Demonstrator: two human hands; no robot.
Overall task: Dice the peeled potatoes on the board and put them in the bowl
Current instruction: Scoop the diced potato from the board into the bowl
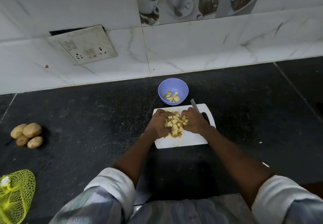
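Both hands (158,125) (194,121) cup potato cubes (174,125) beside knife (198,110).

Knife (195,108) between board (188,140) and bowl (173,85)

On the counter: 1 white cutting board (183,141), 1 blue bowl (173,85), 1 knife (195,107), 4 unpeeled potatoes (27,135), 1 yellow net bag (15,194), and 2 piles of diced potato (174,125), too many to count.
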